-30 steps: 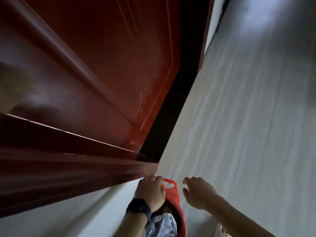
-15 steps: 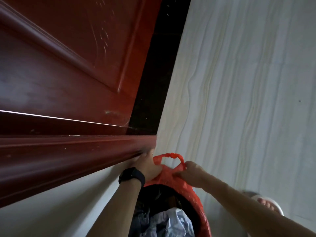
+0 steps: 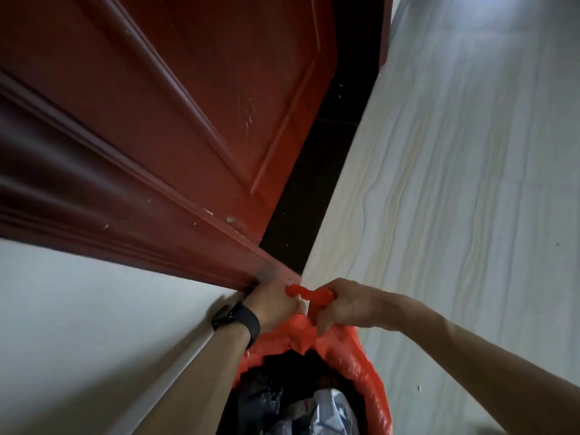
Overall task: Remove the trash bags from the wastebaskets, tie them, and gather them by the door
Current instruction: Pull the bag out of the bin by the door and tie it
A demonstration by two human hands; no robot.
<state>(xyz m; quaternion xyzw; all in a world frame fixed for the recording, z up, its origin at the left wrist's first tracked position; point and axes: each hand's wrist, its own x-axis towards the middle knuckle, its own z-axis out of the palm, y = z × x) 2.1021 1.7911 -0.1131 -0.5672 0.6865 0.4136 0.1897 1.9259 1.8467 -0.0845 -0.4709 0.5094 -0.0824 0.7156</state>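
A red plastic trash bag (image 3: 354,350) stands at the bottom centre, its mouth open and dark and grey rubbish (image 3: 326,409) showing inside. Both hands pinch its far handles, which are bunched into a twisted red strip (image 3: 309,293) between them. My left hand (image 3: 273,301), with a black watch on the wrist, grips the strip's left end. My right hand (image 3: 340,304) grips the right end and the bag edge below it. The bag sits on the floor right by the dark red door (image 3: 188,120).
The door frame moulding (image 3: 125,221) runs down to the floor just beyond my left hand. A black threshold strip (image 3: 317,171) lies along the door's foot. Pale striped floor tiles (image 3: 455,183) spread to the right, a white wall (image 3: 94,324) to the left.
My right hand, apart from the bag a second ago, has taken hold of its handle. The handle loop has been pulled flat into a tight strip between both hands.
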